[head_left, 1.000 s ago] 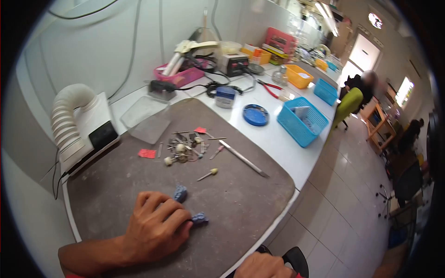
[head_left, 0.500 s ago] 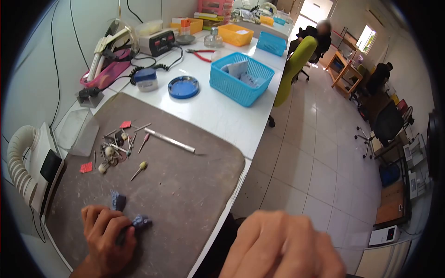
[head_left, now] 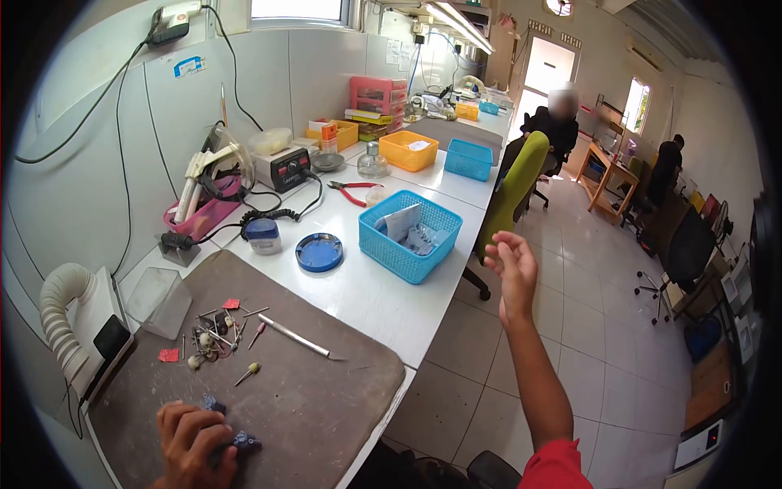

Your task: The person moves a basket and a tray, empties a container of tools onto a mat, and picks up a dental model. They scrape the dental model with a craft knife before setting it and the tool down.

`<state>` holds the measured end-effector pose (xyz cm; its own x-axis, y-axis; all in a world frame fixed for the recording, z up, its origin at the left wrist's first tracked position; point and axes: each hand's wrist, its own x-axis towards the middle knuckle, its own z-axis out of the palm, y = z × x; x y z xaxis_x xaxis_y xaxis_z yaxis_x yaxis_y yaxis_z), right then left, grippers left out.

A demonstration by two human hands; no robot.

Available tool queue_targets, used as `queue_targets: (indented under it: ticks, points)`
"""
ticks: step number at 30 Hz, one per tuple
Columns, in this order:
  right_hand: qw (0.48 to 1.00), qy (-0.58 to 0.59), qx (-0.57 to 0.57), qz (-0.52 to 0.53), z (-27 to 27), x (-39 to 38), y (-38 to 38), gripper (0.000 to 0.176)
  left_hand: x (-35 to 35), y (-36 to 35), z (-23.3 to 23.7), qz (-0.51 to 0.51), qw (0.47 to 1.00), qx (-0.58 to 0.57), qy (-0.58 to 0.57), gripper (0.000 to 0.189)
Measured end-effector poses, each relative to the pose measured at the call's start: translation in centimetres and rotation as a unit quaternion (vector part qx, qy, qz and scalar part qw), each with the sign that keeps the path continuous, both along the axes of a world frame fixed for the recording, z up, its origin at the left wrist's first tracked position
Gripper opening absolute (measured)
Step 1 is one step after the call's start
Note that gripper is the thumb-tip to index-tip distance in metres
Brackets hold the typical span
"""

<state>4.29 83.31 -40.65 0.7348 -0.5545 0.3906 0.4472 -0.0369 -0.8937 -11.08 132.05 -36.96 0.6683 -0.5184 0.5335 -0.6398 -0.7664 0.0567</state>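
Observation:
My left hand (head_left: pixel 194 444) rests low on the brown mat (head_left: pixel 318 399) with its fingers curled. Its thumb and index finger close on a small blue, knobbly piece (head_left: pixel 246 441), partly hidden by the fingers. A second blue piece (head_left: pixel 213 404) lies just beyond the knuckles. Out over the floor, right of the bench, my right hand (head_left: pixel 515 273) is raised with loosely bent fingers and nothing visible in it. A craft knife (head_left: pixel 295 336) and a pile of small rotary burs (head_left: pixel 213 336) lie farther up the mat. A single yellow-tipped bur (head_left: pixel 248 373) sits nearer the left hand.
Behind the mat stand a blue basket (head_left: pixel 411 244), a round blue lid (head_left: pixel 319 253), a jar (head_left: pixel 263 236) and red-handled pliers (head_left: pixel 354 194). A ribbed hose (head_left: pixel 63 306) is at left. A green chair (head_left: pixel 521 183) and a seated person (head_left: pixel 555 130) are beyond.
My right hand has swung from the near foreground up and away, out over the floor. The view has tilted up. My left hand stays by the blue pieces.

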Motion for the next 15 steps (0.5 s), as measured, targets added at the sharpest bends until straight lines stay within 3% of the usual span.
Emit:
queue_targets:
  ticks: [2, 4, 6, 8, 10, 11, 13, 15]
  points:
    - [1.0, 0.025, -0.008, -0.007, -1.7, 4.5, -3.4, 0.029, -1.3, -0.5, 0.4, 0.025, 0.999, 0.005, -0.033, 0.034]
    - [0.985, 0.1, -0.097, -0.099, -3.4, 9.4, -6.1, 0.054, -3.9, -1.0, 1.4, 0.06, 0.996, 0.012, -0.066, 0.038]
    - [0.97, 0.143, -0.131, -0.146, -4.6, 13.5, -8.2, 0.078, -7.4, -1.4, 3.0, 0.036, 0.999, 0.019, 0.025, 0.045]
    - [0.98, 0.169, -0.052, -0.093, -5.1, 17.0, -9.2, 0.097, -10.5, -1.3, 2.6, 0.038, 0.992, 0.038, 0.116, 0.057]
    - [0.985, 0.15, 0.08, -0.039, -5.7, 19.5, -9.3, 0.086, -12.9, -1.4, 1.4, 0.072, 0.986, 0.051, 0.14, 0.06]
    - [0.985, 0.151, 0.08, -0.034, -5.7, 19.9, -9.5, 0.086, -13.7, -1.8, 1.0, 0.097, 0.979, 0.063, 0.167, 0.063]
    - [0.945, 0.137, 0.23, 0.188, -5.8, 19.5, -10.5, 0.069, -15.1, -3.5, 0.5, 0.138, 0.971, 0.059, 0.187, 0.065]
    - [0.946, 0.137, 0.223, 0.192, -6.2, 19.0, -10.4, 0.063, -15.8, -4.7, 0.4, 0.176, 0.961, 0.057, 0.205, 0.067]
